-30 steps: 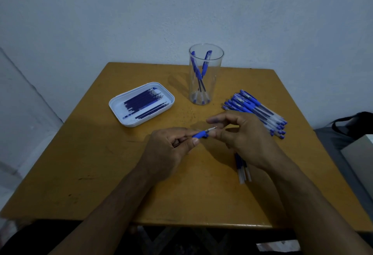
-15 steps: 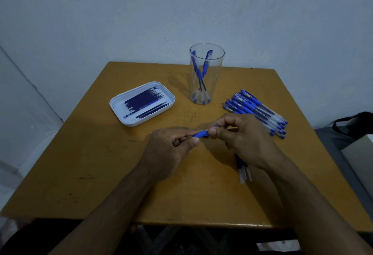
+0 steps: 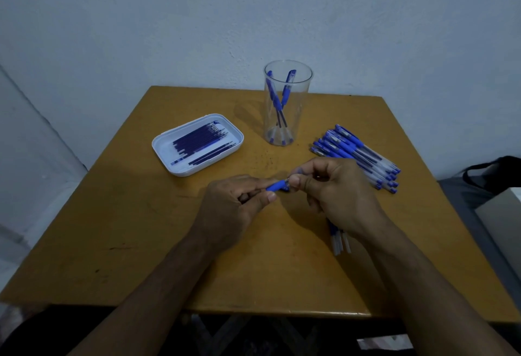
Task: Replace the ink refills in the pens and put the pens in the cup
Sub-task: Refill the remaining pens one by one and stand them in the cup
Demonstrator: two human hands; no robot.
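A pen (image 3: pixel 276 185) is held between both hands above the middle of the desk (image 3: pixel 135 214). The left hand (image 3: pixel 231 209) is curled round the barrel, of which only the blue grip section shows past the thumb. The fingers (image 3: pixel 294 182) of the right hand (image 3: pixel 341 195) are pinched on the tip end of the same pen, thumb against forefinger, with the other fingers folded in. The two hands are nearly touching at the pen.

A clear cup (image 3: pixel 286 102) is stood upright at the far side of the desk, near the wall. Pens (image 3: pixel 279 102) are seen inside it, leaning against its wall; two blue caps are clearly made out, and the exact count cannot be told.

A white tray (image 3: pixel 166 144) is placed to the left of the cup, apart from it. Dark blue refills (image 3: pixel 201 143) are laid in it lengthwise, side by side.

A pile of capped pens (image 3: pixel 355 152) is laid on the desk to the right of the cup, just beyond the right hand. Further pens (image 3: pixel 338 238) are partly hidden beneath the right wrist; only their clear ends and a little blue are seen.

At the right edge of the view a dark bag (image 3: pixel 496 169) is noted beside the desk.
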